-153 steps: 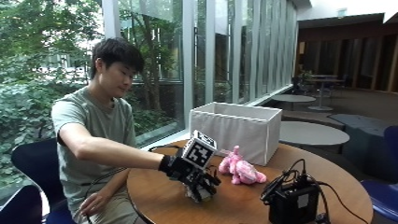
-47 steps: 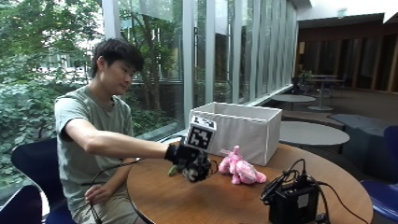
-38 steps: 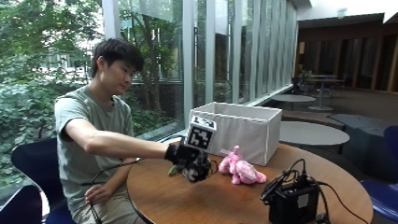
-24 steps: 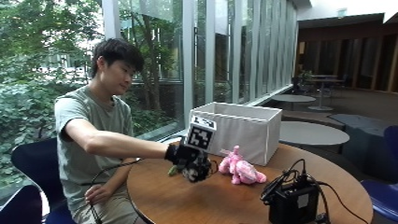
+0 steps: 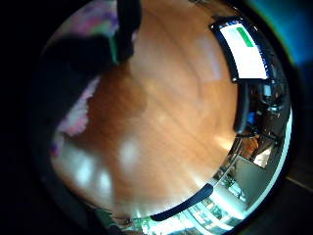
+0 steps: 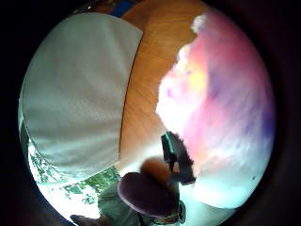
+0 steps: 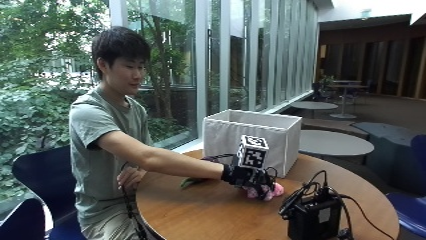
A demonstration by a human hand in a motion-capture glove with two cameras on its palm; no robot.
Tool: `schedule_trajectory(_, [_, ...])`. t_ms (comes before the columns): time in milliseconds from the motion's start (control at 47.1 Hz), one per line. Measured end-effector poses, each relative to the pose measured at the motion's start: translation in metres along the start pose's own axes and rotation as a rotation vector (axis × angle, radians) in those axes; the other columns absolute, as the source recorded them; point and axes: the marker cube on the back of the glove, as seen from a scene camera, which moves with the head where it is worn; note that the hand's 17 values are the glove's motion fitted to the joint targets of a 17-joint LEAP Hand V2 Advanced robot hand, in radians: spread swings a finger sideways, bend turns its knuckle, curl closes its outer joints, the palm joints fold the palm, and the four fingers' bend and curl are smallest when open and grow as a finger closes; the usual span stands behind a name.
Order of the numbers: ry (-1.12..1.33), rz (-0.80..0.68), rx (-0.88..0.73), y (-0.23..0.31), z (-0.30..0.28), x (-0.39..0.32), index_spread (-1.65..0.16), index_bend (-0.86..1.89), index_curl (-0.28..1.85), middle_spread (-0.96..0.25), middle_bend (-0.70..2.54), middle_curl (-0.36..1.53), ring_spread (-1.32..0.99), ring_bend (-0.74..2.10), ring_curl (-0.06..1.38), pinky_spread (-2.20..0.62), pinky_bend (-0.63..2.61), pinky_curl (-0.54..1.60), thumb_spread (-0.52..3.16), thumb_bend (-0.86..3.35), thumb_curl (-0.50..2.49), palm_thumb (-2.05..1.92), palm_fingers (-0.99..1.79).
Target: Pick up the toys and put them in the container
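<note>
My right hand (image 7: 251,178): I am putting it on the pink toy (image 7: 267,190); I cannot tell its grip.
Box (image 7: 251,141): sitting just behind my hand.
Bench (image 7: 213,210): lying under my hand.

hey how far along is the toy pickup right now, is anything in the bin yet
Nothing visibly done: the inside of the white container is hidden, so no toy can be confirmed in it. In hand: the gloved right hand is down on the pink plush toy on the table; its grip is unclear. A green toy lies near the forearm. Left: lifting both toys into the container.
</note>
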Motion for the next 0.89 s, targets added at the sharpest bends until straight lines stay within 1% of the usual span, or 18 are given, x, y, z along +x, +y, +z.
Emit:
schedule_trajectory(21, [-0.003,-0.003,0.007,0.000,0.000,-0.002,-0.28,0.56,0.48,-0.17,0.26,0.39,-0.12,0.28,0.30,-0.15,0.89,0.34,1.27,0.20,0.41,0.40,0.54])
schedule_trajectory(42, [-0.007,-0.015,0.012,0.001,0.001,-0.006,-0.27,0.53,0.47,-0.17,0.27,0.39,-0.14,0.30,0.30,-0.18,0.89,0.33,1.27,0.21,0.42,0.43,0.61])
schedule_trajectory(64, [-0.010,-0.036,0.015,0.003,0.003,-0.011,-0.26,0.49,0.47,-0.18,0.32,0.41,-0.17,0.40,0.33,-0.24,0.90,0.33,1.26,0.22,0.43,0.46,0.78])
schedule_trajectory(85, [-0.009,-0.059,0.017,0.005,0.004,-0.016,-0.26,0.47,0.47,-0.18,0.32,0.41,-0.19,0.41,0.32,-0.27,0.89,0.32,1.24,0.22,0.44,0.48,0.79])
schedule_trajectory(127, [0.004,-0.078,0.031,0.008,0.004,-0.019,-0.26,0.46,0.50,-0.19,0.35,0.44,-0.23,0.54,0.38,-0.30,0.88,0.33,1.18,0.24,0.47,0.56,0.90])
schedule_trajectory(212, [0.037,0.026,0.059,0.011,-0.009,-0.008,-0.27,0.48,0.55,-0.21,0.46,0.50,-0.28,0.66,0.44,-0.33,0.87,0.36,1.00,0.25,0.54,0.67,0.99])
schedule_trajectory(255, [0.051,0.000,0.013,0.016,-0.009,-0.014,-0.28,0.49,0.57,-0.23,0.53,0.53,-0.30,0.70,0.47,-0.34,0.86,0.36,0.91,0.25,0.57,0.71,1.08])
schedule_trajectory(318, [0.056,-0.055,-0.109,0.023,-0.009,-0.019,-0.30,0.55,0.62,-0.26,0.63,0.57,-0.32,0.78,0.51,-0.36,0.86,0.38,0.79,0.24,0.60,0.72,1.20])
schedule_trajectory(382, [0.035,-0.047,-0.196,0.029,-0.022,-0.010,-0.31,0.59,0.66,-0.28,0.68,0.60,-0.33,0.84,0.54,-0.37,0.88,0.40,0.70,0.21,0.63,0.71,1.21])
schedule_trajectory(446, [0.032,-0.022,-0.196,0.036,-0.044,-0.002,-0.32,0.61,0.70,-0.30,0.71,0.63,-0.33,0.87,0.56,-0.38,0.93,0.42,0.65,0.18,0.65,0.69,1.18])
schedule_trajectory(530, [-0.010,-0.007,-0.144,0.052,-0.104,0.037,-0.34,0.62,0.75,-0.31,0.69,0.64,-0.33,0.89,0.58,-0.39,1.04,0.46,0.62,0.13,0.67,0.64,1.11])
schedule_trajectory(573, [-0.033,0.034,-0.103,0.058,-0.135,0.047,-0.34,0.62,0.77,-0.31,0.69,0.65,-0.33,0.90,0.58,-0.39,1.06,0.47,0.61,0.11,0.68,0.62,1.09])
schedule_trajectory(637, [-0.024,0.174,-0.006,0.063,-0.176,0.020,-0.35,0.62,0.80,-0.32,0.70,0.67,-0.33,0.92,0.59,-0.38,1.09,0.48,0.60,0.09,0.70,0.62,1.07])
schedule_trajectory(658, [-0.012,0.179,0.020,0.066,-0.190,0.009,-0.35,0.62,0.81,-0.32,0.70,0.68,-0.33,0.92,0.59,-0.39,1.10,0.49,0.59,0.09,0.71,0.62,1.06])
schedule_trajectory(679, [0.017,0.141,0.039,0.072,-0.203,-0.001,-0.36,0.61,0.82,-0.32,0.70,0.68,-0.33,0.93,0.60,-0.38,1.10,0.49,0.59,0.08,0.71,0.61,1.06])
schedule_trajectory(743, [0.163,-0.095,0.081,0.094,-0.238,-0.034,-0.36,0.61,0.85,-0.33,0.71,0.70,-0.33,0.94,0.60,-0.38,1.12,0.50,0.57,0.07,0.73,0.62,1.06])
schedule_trajectory(764, [0.181,-0.135,0.101,0.100,-0.251,-0.047,-0.36,0.61,0.86,-0.33,0.71,0.70,-0.33,0.94,0.60,-0.38,1.12,0.50,0.57,0.06,0.73,0.62,1.05])
schedule_trajectory(891, [0.217,-0.230,0.213,0.118,-0.318,-0.133,-0.37,0.60,0.92,-0.33,0.71,0.73,-0.33,0.96,0.61,-0.38,1.14,0.51,0.56,0.04,0.77,0.62,1.04])
